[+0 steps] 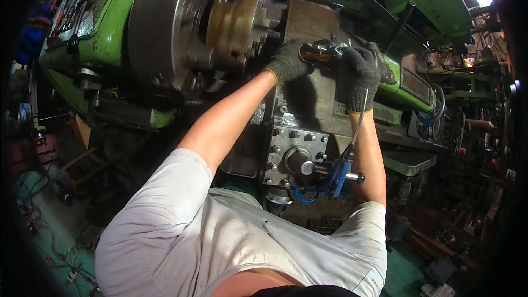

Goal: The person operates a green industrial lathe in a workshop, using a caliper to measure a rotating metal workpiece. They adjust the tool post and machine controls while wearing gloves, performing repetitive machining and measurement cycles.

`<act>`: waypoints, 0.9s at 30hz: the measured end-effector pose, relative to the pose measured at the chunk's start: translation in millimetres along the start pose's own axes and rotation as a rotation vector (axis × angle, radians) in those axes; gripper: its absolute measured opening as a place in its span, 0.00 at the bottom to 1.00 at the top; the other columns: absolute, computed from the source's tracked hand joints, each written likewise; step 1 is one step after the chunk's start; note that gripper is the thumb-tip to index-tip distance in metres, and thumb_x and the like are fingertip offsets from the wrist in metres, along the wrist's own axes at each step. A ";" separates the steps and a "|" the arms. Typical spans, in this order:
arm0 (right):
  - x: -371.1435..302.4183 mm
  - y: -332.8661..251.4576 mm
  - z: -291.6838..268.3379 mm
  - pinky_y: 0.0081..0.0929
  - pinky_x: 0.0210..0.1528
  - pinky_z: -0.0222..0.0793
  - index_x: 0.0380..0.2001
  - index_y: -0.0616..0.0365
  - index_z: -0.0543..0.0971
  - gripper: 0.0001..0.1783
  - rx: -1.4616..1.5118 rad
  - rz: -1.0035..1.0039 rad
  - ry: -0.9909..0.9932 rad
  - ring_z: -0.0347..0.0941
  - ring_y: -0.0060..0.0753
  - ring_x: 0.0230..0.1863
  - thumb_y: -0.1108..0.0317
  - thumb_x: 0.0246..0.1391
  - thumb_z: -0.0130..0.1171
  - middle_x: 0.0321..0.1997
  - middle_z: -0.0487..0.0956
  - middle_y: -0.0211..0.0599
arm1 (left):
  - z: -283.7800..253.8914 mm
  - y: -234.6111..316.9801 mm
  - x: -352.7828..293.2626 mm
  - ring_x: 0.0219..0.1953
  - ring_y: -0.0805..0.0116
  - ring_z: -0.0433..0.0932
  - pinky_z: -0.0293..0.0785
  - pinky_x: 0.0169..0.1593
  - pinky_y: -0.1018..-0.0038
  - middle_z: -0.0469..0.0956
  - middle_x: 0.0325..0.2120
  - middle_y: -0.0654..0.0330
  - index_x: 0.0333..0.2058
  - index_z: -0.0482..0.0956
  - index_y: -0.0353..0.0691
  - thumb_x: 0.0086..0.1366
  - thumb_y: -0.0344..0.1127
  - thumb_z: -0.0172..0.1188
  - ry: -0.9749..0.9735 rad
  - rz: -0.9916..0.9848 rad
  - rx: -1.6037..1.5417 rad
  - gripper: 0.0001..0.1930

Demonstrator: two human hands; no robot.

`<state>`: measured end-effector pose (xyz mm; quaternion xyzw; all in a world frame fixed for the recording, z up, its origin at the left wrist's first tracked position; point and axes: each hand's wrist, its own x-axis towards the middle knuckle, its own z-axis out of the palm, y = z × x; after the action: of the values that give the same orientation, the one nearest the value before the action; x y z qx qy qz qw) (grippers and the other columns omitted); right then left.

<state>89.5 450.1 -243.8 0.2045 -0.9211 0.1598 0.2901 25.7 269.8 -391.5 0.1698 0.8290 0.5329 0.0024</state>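
Note:
Both my hands wear dark grey knit gloves with yellow cuffs and reach over the bed of a green lathe. Between them is a shiny metal tool with an orange-brown part (318,54); its exact kind is unclear. My left hand (287,63) closes on its left end, close to the brownish round workpiece (234,27) in the chuck (157,30). At the other end, my right hand (360,74) is curled around it, fingers partly hidden. Beneath my hands stands the square tool post (280,159). A blue air gun (340,175) with a thin nozzle rests beside it, near my right forearm.
The tool post's lever ends in a dark knob (360,177). To the right are the green tailstock (391,71) and a handwheel (438,104). The green headstock (104,33) rises at left. A metal tray (410,162) sits below the bed, and cables (71,258) lie on the floor.

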 end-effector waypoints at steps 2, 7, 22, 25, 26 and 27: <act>-0.6 -3.9 1.8 0.46 0.49 0.79 0.44 0.53 0.88 0.13 0.034 -0.017 -0.050 0.82 0.52 0.45 0.73 0.54 0.67 0.41 0.84 0.46 | -1.9 0.7 -3.3 0.50 0.50 0.85 0.81 0.55 0.60 0.87 0.47 0.50 0.49 0.86 0.45 0.51 0.40 0.78 0.001 -0.001 0.002 0.25; -7.8 -0.1 12.2 0.44 0.48 0.81 0.45 0.54 0.88 0.14 0.022 -0.032 -0.058 0.83 0.51 0.46 0.73 0.55 0.68 0.45 0.85 0.47 | -3.4 5.1 -7.4 0.51 0.49 0.85 0.80 0.56 0.60 0.86 0.48 0.49 0.50 0.85 0.44 0.50 0.40 0.80 0.006 -0.023 -0.010 0.27; -26.5 0.0 0.1 0.47 0.46 0.78 0.48 0.52 0.86 0.17 0.001 -0.016 0.005 0.82 0.56 0.46 0.74 0.53 0.69 0.46 0.82 0.49 | -11.7 22.0 -19.5 0.55 0.49 0.82 0.78 0.60 0.60 0.84 0.49 0.46 0.54 0.80 0.38 0.50 0.36 0.82 -0.004 -0.133 0.015 0.32; -26.6 -2.1 0.3 0.45 0.46 0.79 0.46 0.53 0.86 0.16 0.007 -0.008 0.030 0.82 0.54 0.45 0.75 0.53 0.69 0.45 0.82 0.47 | -15.6 27.7 -21.4 0.54 0.49 0.82 0.78 0.60 0.60 0.84 0.49 0.46 0.54 0.80 0.37 0.50 0.38 0.83 -0.023 -0.144 -0.007 0.33; -23.1 -6.7 1.1 0.43 0.46 0.79 0.45 0.54 0.87 0.14 0.034 -0.025 0.050 0.82 0.52 0.45 0.75 0.54 0.68 0.44 0.83 0.45 | -18.2 31.1 -21.9 0.54 0.49 0.82 0.78 0.60 0.60 0.84 0.49 0.46 0.54 0.79 0.37 0.50 0.38 0.83 -0.023 -0.169 0.004 0.34; -21.2 -9.7 0.2 0.42 0.46 0.80 0.43 0.54 0.87 0.12 0.058 -0.042 0.071 0.82 0.51 0.44 0.76 0.55 0.67 0.42 0.84 0.43 | -20.4 35.6 -22.5 0.54 0.49 0.82 0.78 0.59 0.60 0.84 0.49 0.46 0.55 0.79 0.37 0.50 0.39 0.83 -0.024 -0.191 0.012 0.34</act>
<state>109.8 447.7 -254.9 0.2263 -0.9008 0.1873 0.3197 53.0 258.7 -355.2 0.0964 0.8445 0.5231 0.0620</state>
